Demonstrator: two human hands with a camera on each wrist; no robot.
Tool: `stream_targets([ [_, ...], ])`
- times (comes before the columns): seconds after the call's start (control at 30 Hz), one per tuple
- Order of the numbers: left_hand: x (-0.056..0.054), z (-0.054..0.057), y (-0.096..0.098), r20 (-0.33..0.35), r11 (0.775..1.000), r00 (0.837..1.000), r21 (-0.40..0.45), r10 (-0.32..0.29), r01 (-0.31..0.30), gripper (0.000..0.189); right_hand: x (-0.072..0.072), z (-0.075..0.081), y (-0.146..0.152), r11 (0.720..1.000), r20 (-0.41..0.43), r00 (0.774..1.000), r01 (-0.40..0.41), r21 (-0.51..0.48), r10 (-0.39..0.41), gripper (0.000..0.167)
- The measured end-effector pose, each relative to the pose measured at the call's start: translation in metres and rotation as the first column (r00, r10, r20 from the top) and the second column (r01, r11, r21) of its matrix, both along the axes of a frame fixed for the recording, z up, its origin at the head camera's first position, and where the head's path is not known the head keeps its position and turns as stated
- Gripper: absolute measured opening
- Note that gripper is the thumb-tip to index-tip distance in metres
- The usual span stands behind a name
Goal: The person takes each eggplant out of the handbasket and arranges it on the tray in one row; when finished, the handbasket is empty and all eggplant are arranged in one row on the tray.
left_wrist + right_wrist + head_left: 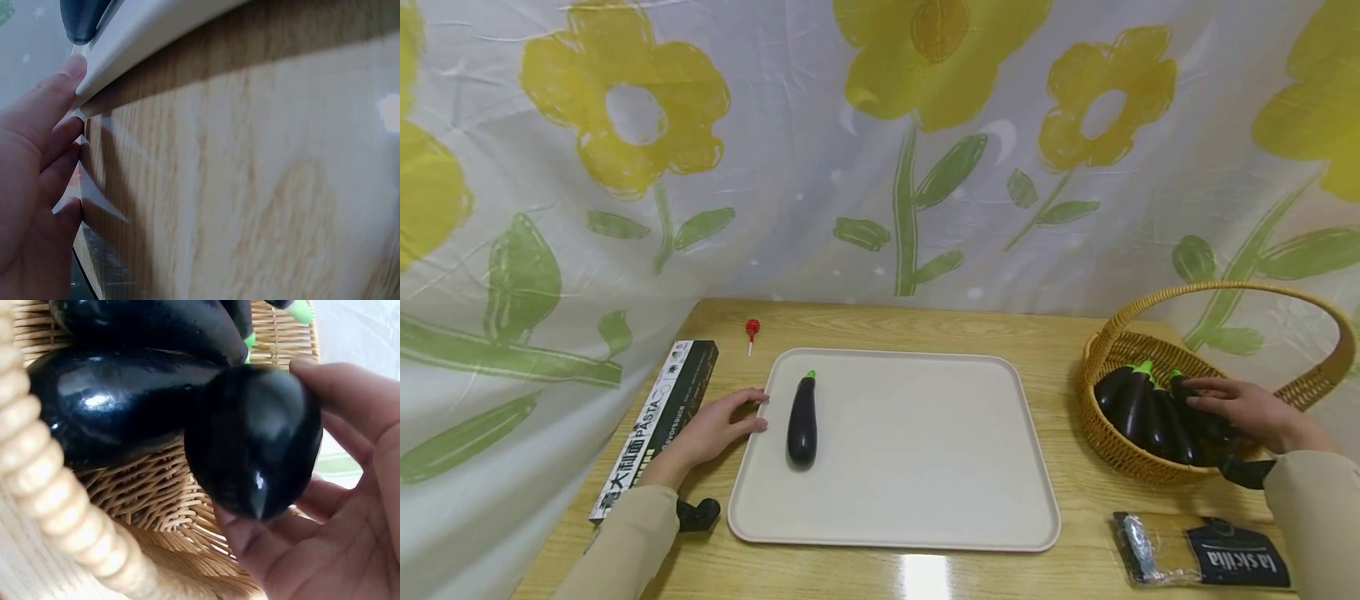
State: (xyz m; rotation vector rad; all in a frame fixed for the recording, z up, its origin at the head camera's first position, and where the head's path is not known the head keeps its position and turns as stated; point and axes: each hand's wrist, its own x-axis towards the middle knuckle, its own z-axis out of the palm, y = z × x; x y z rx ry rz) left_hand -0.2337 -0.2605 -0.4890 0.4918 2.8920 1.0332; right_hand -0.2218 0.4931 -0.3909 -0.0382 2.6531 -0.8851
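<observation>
At the right, my right hand reaches into a wicker basket that holds several dark eggplants. The right wrist view shows thumb and fingers curled round one eggplant, its rounded end toward the camera. Other eggplants lie beside it in the basket. My left hand rests at the left edge of a white tray, its fingers loosely bent and holding nothing. Its thumb touches the tray rim in the left wrist view. A single eggplant lies lengthwise on the tray's left part.
A pasta box lies left of the tray, partly behind the left forearm. Near the back stands out a red lollipop. A packet of pasta lies in front of the basket, whose tall handle arches over it.
</observation>
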Motion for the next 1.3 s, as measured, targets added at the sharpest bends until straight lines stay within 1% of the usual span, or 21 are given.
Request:
stream_targets([
  [0.1,0.000,0.000,0.000,0.005,1.000,1.000,0.001,-0.001,0.001,0.042,0.000,0.000,0.000,1.000,0.051,0.999,-0.002,-0.028,0.003,0.063],
  [0.17,0.000,0.000,0.000,0.010,1.000,1.000,0.003,0.001,-0.001,0.042,-0.001,0.001,0.000,0.999,0.070,0.997,-0.009,-0.033,0.011,0.064],
  [0.27,0.000,0.000,-0.001,0.013,1.000,1.000,0.006,0.003,-0.004,0.042,-0.001,0.003,-0.005,0.999,0.076,0.997,-0.021,-0.025,0.022,0.064],
  [0.47,-0.001,-0.002,-0.001,0.015,1.000,1.000,0.010,0.008,-0.008,0.042,0.004,0.017,-0.024,0.999,0.071,0.996,-0.049,-0.018,0.051,0.063],
  [0.63,-0.003,-0.004,-0.002,0.013,1.000,1.000,0.008,0.011,-0.011,0.043,0.013,0.029,-0.043,0.996,0.039,0.996,-0.086,0.020,0.085,0.063],
  [0.8,-0.004,-0.006,-0.003,0.009,1.000,1.000,0.002,0.014,-0.014,0.043,0.028,0.042,-0.066,0.991,-0.008,0.992,-0.127,0.038,0.127,0.058],
  [1.0,-0.003,-0.005,-0.003,0.018,1.000,1.000,-0.001,0.016,-0.016,0.044,0.048,0.053,-0.093,0.986,-0.062,0.984,-0.169,-0.004,0.169,0.051],
  [1.17,-0.002,-0.004,-0.003,0.013,1.000,1.000,-0.003,0.016,-0.016,0.043,0.057,0.056,-0.120,0.977,-0.095,0.975,-0.207,-0.046,0.202,0.049],
  [1.3,-0.003,-0.004,-0.002,0.006,1.000,1.000,-0.005,0.014,-0.014,0.043,0.059,0.048,-0.149,0.975,-0.121,0.973,-0.207,-0.082,0.197,0.048],
])
